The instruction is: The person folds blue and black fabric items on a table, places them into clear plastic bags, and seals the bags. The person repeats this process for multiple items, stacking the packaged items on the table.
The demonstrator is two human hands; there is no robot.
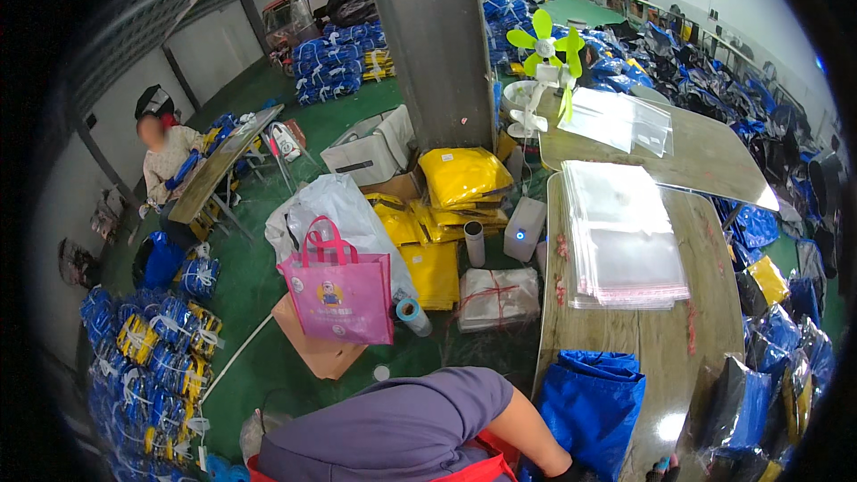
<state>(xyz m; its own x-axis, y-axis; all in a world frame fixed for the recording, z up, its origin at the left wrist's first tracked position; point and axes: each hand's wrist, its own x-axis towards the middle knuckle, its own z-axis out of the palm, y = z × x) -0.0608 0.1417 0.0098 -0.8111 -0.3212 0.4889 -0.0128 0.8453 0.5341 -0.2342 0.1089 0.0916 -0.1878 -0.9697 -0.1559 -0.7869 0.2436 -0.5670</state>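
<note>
A folded blue sheet of shiny fabric [593,397] lies on the near left part of the wood-patterned table [571,330]. My left arm, in a short dark purple sleeve, reaches to its near edge. My left hand [568,475], in a dark covering, is mostly cut off by the lower edge of the picture, beside the fabric; its fingers are hidden. Of my right hand [662,469] only some fingertips and dark glove show at the lower edge, right of the fabric. Farther up the table is a stack of clear plastic bags [625,232].
A second table [705,138] carries more clear bags and a green-bladed fan [544,46]. A grey pillar [433,45], yellow packages [464,177] and a pink tote bag [344,295] stand left. Packed blue bundles [147,348] are piled far left. Another person [170,156] sits at a narrow table.
</note>
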